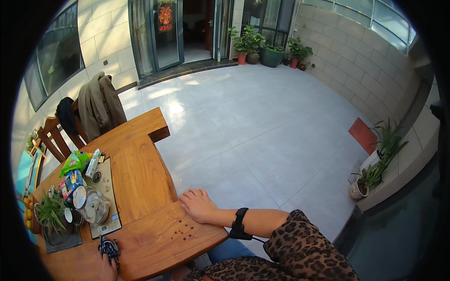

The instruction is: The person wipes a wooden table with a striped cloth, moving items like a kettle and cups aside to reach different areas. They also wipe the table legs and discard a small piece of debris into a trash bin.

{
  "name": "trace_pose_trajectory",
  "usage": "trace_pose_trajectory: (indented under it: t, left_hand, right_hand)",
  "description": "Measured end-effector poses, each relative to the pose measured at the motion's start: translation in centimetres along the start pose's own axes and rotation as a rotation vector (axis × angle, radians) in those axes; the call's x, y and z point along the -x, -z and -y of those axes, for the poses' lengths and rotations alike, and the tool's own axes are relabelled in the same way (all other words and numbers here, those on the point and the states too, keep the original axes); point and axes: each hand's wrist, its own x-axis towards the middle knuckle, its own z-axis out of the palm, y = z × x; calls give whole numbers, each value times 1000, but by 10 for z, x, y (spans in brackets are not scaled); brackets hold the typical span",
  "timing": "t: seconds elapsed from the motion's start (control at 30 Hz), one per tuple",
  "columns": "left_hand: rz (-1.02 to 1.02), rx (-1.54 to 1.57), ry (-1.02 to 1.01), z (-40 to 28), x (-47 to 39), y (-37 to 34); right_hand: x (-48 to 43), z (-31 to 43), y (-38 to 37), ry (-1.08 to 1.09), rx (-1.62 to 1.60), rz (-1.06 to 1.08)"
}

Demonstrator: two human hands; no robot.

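Observation:
My right hand [199, 206] rests palm down on the rounded edge of a wooden table [144, 179], holding nothing. Just below it, several small dark round spots [182, 230] show on the wood; whether they are loose bits or marks is unclear. At the lower left, the fingers of my left hand [106, 267] touch a crumpled dark patterned cloth [109, 247]. Whether they grip it is hard to see. Beyond the cloth lies a flat induction cooktop [111, 203], bearing a glass pot [93, 207] with its lid.
Around the cooktop are a green plastic packet [75, 162], a carton [92, 163], a white cup [68, 215] and a potted plant [52, 210]. A wooden chair [54, 135] with a draped coat [96, 105] stands behind. Tiled floor [246, 119] stretches right, towards potted plants [270, 52].

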Motion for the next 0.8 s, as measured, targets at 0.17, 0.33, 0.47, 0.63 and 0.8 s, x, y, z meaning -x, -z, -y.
trace_pose_trajectory:
  t: [0.17,0.33,0.47,0.63,0.8]
  left_hand:
    - [21,51,210,78,0,-29]
    - [19,288,-164,-76,-35,-52]
    - [180,338,-549,-204,-41,-41]
    - [192,316,-483,-143,-17,-18]
    - [145,25,5,-42,1,2]
  right_hand:
    - [1,-2,0,26,3,-52]
    - [2,-1,1,29,12,-81]
    - [0,-4,2,20,-44,-89]
    - [-2,-4,0,49,-40,-77]
    - [-5,-2,2,22,-6,11]
